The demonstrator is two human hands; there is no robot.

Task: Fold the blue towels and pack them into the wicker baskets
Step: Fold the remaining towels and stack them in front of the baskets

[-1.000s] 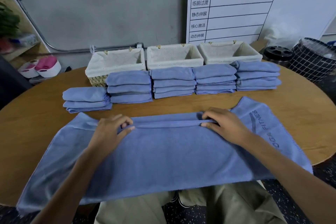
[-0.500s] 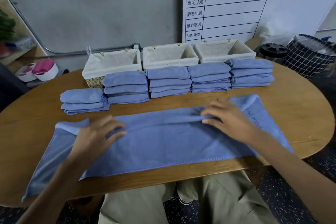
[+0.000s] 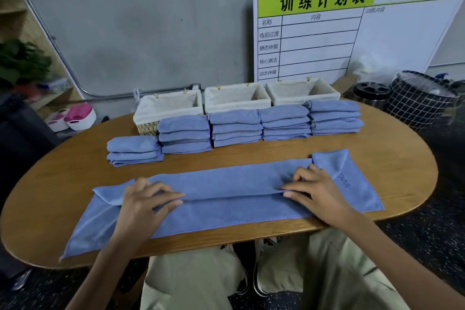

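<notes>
A long blue towel (image 3: 226, 181) lies across the near side of the wooden table (image 3: 392, 158), its far long edge folded over toward me. My left hand (image 3: 143, 201) pinches that folded edge near the towel's left end. My right hand (image 3: 314, 189) pinches the same edge toward the right end, beside the printed corner. Behind it stand several stacks of folded blue towels (image 3: 236, 131). Three lined wicker baskets (image 3: 236, 104) stand in a row at the table's far edge with nothing visible in them.
A white schedule board (image 3: 352, 33) leans on the grey wall. A checked bin (image 3: 417, 100) and a black canister (image 3: 371, 92) stand to the right, pink and white tubs (image 3: 75, 116) on the floor to the left. My knees are under the table's front edge.
Both hands have drawn the towel's far edge toward me, folding it over the middle. The towel is now a narrower strip lying wholly on the table, and the camera has tilted upward.
</notes>
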